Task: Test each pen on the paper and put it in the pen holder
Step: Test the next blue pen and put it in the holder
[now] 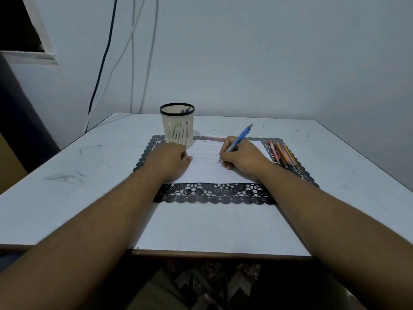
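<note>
My right hand (242, 156) grips a blue pen (242, 134) with its tip down on the white paper (214, 173), which carries rows of faint marks. My left hand (171, 158) rests on the paper's left side with its fingers curled under, holding nothing. The cream mesh pen holder (177, 125) with a black rim stands just behind my left hand, with pen tops showing inside it. Several coloured pens (282, 154) lie in a bunch on the right of the black lace mat (212, 193).
A reddish pen or box (213, 138) lies behind the paper. The white table (67, 175) has scuff marks on its left; its near edge is close to me. Cables hang down the wall behind.
</note>
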`<move>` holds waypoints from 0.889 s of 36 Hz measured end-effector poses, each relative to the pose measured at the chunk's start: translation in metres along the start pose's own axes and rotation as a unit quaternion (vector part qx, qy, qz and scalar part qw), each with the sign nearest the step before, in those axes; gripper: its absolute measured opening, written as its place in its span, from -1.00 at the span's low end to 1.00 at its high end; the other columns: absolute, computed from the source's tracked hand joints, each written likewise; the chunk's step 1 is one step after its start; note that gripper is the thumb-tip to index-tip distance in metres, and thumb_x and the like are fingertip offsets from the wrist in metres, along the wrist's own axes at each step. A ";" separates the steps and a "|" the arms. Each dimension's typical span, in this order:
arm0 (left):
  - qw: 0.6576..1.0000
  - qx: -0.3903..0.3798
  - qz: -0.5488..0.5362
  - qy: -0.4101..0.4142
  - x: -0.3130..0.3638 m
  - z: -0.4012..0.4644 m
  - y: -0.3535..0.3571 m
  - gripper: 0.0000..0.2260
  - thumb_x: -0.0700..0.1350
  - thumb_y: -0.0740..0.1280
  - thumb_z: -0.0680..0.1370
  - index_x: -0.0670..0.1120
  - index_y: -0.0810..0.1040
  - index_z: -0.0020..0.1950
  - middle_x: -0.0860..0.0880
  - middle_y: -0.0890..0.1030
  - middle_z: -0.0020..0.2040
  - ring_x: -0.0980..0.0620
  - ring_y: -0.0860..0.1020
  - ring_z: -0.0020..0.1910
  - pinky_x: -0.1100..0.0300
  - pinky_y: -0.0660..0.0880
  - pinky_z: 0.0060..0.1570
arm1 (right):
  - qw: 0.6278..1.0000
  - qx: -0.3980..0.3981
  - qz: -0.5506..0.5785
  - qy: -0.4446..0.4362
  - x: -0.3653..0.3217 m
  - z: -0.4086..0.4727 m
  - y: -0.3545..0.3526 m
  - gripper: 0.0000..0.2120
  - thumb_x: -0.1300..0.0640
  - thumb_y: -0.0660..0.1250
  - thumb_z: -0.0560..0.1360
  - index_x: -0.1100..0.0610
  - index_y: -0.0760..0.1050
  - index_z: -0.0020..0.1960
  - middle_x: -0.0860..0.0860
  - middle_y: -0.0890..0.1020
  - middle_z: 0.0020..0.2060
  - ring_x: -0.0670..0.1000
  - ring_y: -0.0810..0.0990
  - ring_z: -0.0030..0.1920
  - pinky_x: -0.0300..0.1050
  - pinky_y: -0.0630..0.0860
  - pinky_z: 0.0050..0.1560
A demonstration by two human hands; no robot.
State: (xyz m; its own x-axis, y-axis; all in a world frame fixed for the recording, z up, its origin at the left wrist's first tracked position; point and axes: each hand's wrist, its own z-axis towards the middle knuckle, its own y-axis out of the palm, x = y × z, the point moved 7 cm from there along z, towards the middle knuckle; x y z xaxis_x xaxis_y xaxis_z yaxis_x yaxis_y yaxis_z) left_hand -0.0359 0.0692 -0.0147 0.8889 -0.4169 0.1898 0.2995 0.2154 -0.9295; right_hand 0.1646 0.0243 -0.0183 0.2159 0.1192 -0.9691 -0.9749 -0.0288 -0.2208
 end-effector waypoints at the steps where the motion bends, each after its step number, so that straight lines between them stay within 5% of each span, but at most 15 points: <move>1: 1.000 -0.001 0.000 0.000 0.001 0.000 0.000 -0.72 0.11 0.23 0.64 0.01 0.46 -0.20 0.04 0.55 -0.21 0.01 0.52 -0.18 0.11 0.28 -0.32 | 1.000 0.002 -0.001 0.001 0.000 0.000 -0.001 -0.86 0.46 0.33 0.51 0.26 0.49 -0.12 0.26 0.55 -0.25 0.08 0.54 -0.29 -0.14 0.50 -0.29; 32: 1.000 -0.010 -0.014 0.004 0.001 0.000 0.002 -0.72 0.08 0.24 0.64 -0.01 0.45 -0.22 0.03 0.54 -0.24 0.01 0.51 -0.21 0.10 0.32 -0.29 | 0.999 0.015 0.038 -0.006 0.003 -0.002 -0.012 -0.83 0.44 0.34 0.52 0.25 0.46 -0.18 0.23 0.49 -0.29 0.10 0.48 -0.35 -0.06 0.40 -0.35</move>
State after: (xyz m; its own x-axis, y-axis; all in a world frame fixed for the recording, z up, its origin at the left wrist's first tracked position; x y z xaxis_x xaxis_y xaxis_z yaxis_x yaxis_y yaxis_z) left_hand -0.0339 0.0693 -0.0161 0.8770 -0.4302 0.2141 0.3181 0.1858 -0.9297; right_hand 0.1770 0.0233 -0.0191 0.1409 0.1302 -0.9814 -0.9897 -0.0077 -0.1431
